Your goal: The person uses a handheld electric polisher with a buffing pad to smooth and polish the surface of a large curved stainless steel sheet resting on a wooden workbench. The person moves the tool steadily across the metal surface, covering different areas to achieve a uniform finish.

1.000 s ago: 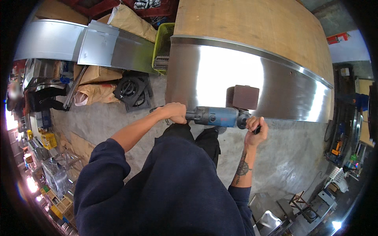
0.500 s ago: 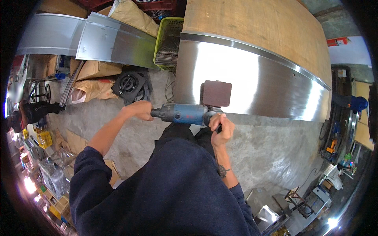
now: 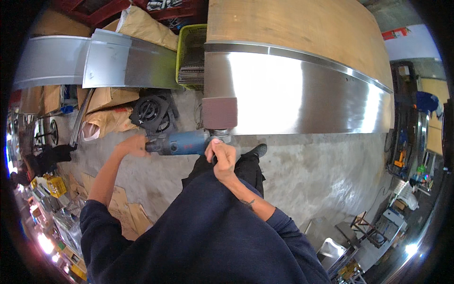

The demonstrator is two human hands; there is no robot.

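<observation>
The step in hand looks like surfacing the long brushed-metal panel (image 3: 331,102) that lies along the near side of the wooden table (image 3: 293,23), with a blue power tool (image 3: 184,143) held crosswise in front of the body. Its brown abrasive drum (image 3: 220,112) sits over the panel's left end, its left side about level with that end, close to the yellow-green basket (image 3: 179,52); whether it presses on the metal or skims just above cannot be told from overhead. The left hand (image 3: 133,144) is blurred but appears closed round the rear of the tool, out to the left over the concrete floor (image 3: 302,175), though how tightly the fingers wrap cannot be made out. The right hand (image 3: 221,156) has a firmer-looking grip, fingers curled closed on the side handle beside the tool's head, with no visible gap. With so little metal left on that side, the next move would seem to call for a turn back toward the right, the drum held flat and the pressure even, since tipping over the end could round the edge or catch on the corner
</observation>
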